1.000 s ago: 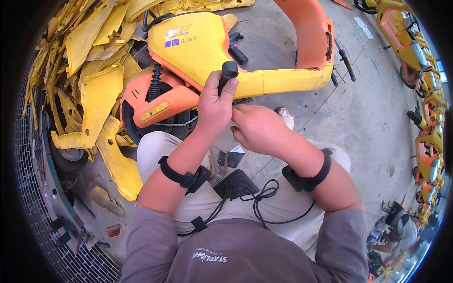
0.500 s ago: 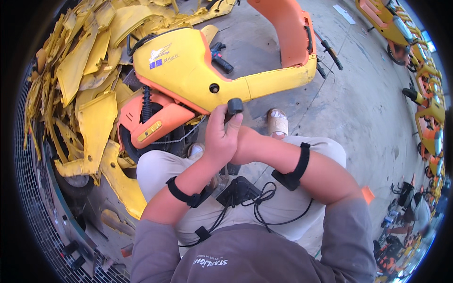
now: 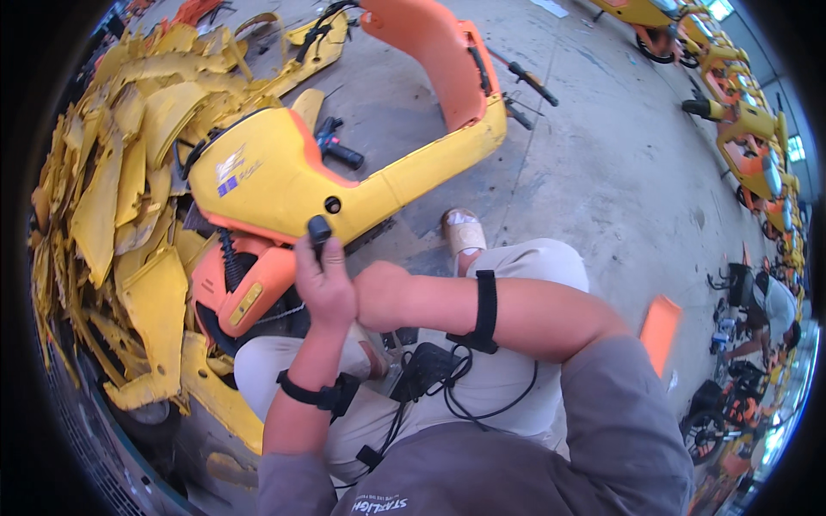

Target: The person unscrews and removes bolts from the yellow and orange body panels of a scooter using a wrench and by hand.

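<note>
My left hand (image 3: pixel 325 282) is closed around a short black cylindrical piece (image 3: pixel 319 229), whose rounded end sticks up past the thumb. The rest of that piece is hidden in the palm. Against the left wrist rests my right hand (image 3: pixel 380 294), curled closed; its fingers face away, and whatever they hold is out of sight. Just beyond both hands lies a scooter on its side, with a yellow side panel (image 3: pixel 267 168) and an orange front shield (image 3: pixel 434 64). Its orange rear fender (image 3: pixel 258 292) is nearest my left hand.
Yellow body panels (image 3: pixel 120 206) form a heap on the left. A dark tool-like object (image 3: pixel 340 148) lies behind the scooter. Rows of yellow scooters (image 3: pixel 744 142) line the right side. Another person (image 3: pixel 768 310) crouches there. An orange panel (image 3: pixel 659 334) lies on the floor.
The view has shifted, so the scooter and my hands appear farther left. My right hand has slid out from behind the left and shows beside its wrist. The left keeps the black piece.
</note>
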`<state>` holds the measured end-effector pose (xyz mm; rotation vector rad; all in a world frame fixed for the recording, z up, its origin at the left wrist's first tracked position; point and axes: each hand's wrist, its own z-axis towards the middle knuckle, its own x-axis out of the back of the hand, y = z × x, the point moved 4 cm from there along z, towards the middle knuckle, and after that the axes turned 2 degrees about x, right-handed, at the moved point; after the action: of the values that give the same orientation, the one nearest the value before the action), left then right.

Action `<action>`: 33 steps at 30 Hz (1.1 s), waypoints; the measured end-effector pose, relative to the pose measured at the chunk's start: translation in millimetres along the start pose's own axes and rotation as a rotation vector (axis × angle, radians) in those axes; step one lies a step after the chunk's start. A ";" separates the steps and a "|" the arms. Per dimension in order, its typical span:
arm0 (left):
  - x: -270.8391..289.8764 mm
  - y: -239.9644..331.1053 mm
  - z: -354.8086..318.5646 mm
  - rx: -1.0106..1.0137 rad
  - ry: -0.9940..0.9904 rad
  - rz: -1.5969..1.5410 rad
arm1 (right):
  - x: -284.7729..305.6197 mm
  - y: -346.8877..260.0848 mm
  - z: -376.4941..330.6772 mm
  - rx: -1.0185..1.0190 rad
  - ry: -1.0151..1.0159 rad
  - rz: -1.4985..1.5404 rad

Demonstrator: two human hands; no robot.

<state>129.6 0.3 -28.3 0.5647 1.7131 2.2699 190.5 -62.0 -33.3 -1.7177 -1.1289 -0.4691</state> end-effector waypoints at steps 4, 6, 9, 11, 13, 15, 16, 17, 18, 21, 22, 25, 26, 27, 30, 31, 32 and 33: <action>21.0 -30.5 17.7 0.146 0.022 -0.017 | 17.2 -26.0 -18.3 0.152 -0.014 -0.116; 17.7 -30.6 14.7 0.188 -0.010 -0.057 | 20.6 -30.7 -23.5 0.149 -0.086 -0.101; 3.4 -21.3 0.6 0.151 -0.105 -0.062 | 15.7 -23.5 -28.5 0.187 -0.143 -0.188; 3.5 -18.3 -3.8 0.216 -0.069 -0.172 | 10.1 -25.8 -26.6 0.146 -0.144 -0.183; 2.5 -15.1 -7.3 0.227 -0.109 -0.186 | 6.4 -20.8 -25.1 0.163 -0.124 -0.174; 0.2 -4.5 -12.4 0.225 -0.059 -0.156 | 5.2 -15.6 -24.0 0.168 -0.122 -0.177; -6.6 8.3 -18.7 0.273 -0.084 -0.137 | -2.5 -6.5 -14.0 0.114 -0.066 -0.121; -12.8 13.2 -24.2 0.274 -0.103 -0.140 | -10.5 2.8 -5.1 0.059 -0.011 -0.066; -11.6 21.6 -27.3 0.172 -0.116 -0.105 | -19.3 4.4 5.3 0.060 -0.004 -0.064; -14.9 29.8 -42.5 0.011 -0.131 -0.132 | -44.7 14.6 26.5 0.048 0.134 0.020; -16.2 32.2 -46.9 -0.028 -0.172 -0.108 | -52.6 19.4 31.1 0.028 0.168 0.170; -17.3 29.5 -44.7 -0.057 -0.251 -0.062 | -64.0 27.5 40.2 0.033 0.314 0.467; -18.7 24.7 -41.2 -0.039 -0.222 -0.051 | -70.6 28.5 43.0 0.028 0.245 0.378; -14.1 19.8 -36.3 -0.020 -0.182 -0.030 | -62.0 20.2 40.2 0.038 0.170 0.288; -4.8 17.7 -23.5 0.034 -0.153 -0.059 | -26.2 0.2 15.5 0.047 -0.039 0.005; -2.7 17.4 -20.0 0.036 -0.151 -0.062 | -12.8 -4.7 4.5 0.045 -0.041 0.003; 1.0 17.8 -16.2 0.047 -0.133 -0.052 | 0.8 -10.6 -6.7 0.053 -0.041 0.010; 3.7 19.2 -13.1 0.059 -0.116 -0.044 | 7.2 -13.3 -11.9 0.060 -0.042 0.018</action>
<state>121.2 -14.9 -12.4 0.6508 1.7243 2.1189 184.9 -68.1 -15.9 -1.6912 -1.1452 -0.3861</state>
